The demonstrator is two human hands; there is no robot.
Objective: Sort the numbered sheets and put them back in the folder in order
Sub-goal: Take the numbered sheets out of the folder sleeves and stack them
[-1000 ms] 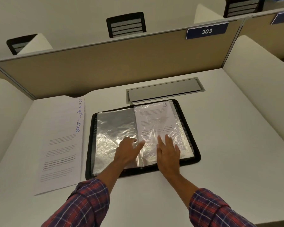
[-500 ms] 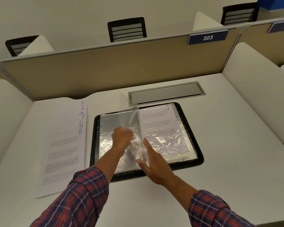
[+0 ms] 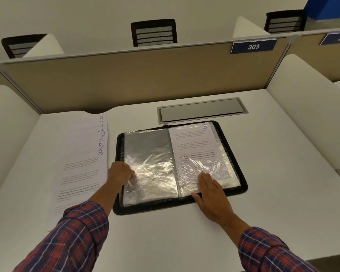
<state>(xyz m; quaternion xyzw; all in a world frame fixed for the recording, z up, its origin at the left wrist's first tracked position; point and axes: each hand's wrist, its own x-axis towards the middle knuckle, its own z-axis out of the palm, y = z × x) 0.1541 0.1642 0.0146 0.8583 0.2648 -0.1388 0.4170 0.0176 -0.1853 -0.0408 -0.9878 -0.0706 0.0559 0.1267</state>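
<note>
Head view: black zip folder point(image 3: 242, 185) lies open on the white desk point(image 3: 283, 173), a hand on each page.
The left hand point(image 3: 120, 173) has bent fingers on the empty, glossy left sleeve point(image 3: 149, 150); I cannot tell whether it pinches the plastic. The right hand point(image 3: 210, 191) is released, lying flat on the lower right sleeve, which holds a printed sheet point(image 3: 194, 146) whose blue numeral is too blurred to read. Just left of the folder lies a fanned stack of sheets point(image 3: 81, 167), with 1, 4, 7, 5 and 8 legible at its corners. Behind the folder a grey cable hatch point(image 3: 202, 110) sits in the desk, then a tan partition point(image 3: 126, 81) bearing plate 303 point(image 3: 253, 46).
</note>
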